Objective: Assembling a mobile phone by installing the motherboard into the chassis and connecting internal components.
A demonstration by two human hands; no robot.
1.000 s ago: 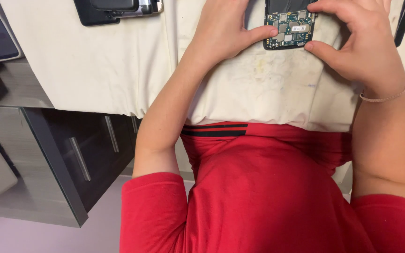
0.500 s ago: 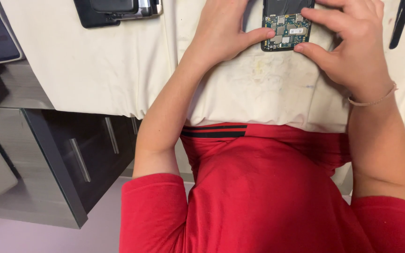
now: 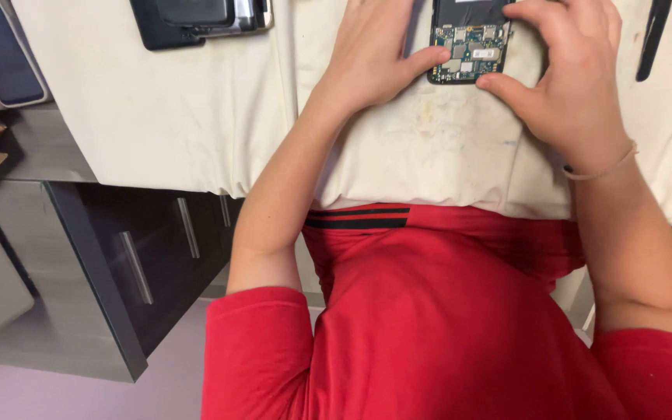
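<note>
At the far edge of the cloth-covered worktop (image 3: 196, 117), an opened phone (image 3: 468, 43) lies with its back off and its green circuit board showing, only its near end inside the view. Both hands are clamped on it from either side: the left hand (image 3: 375, 58) lies flat on the cloth with its thumb pressed against the phone's near left corner, and the right hand (image 3: 577, 85) curls over the right edge, thumb at the near right corner and fingers arched across the top. A thin band circles the right wrist.

Compared with a second ago, the phone sits higher in the view and the right hand's fingers have drawn further over it, hiding more of the board; the left thumb keeps its place at the corner. To my judgement this means the grip has tightened and the phone is being steadied for work on the board rather than lifted away.

A dark device (image 3: 196, 17) lies well apart to the left, a slim black tool (image 3: 653, 39) to the right, and grey drawers (image 3: 149, 257) stand below the worktop.
</note>
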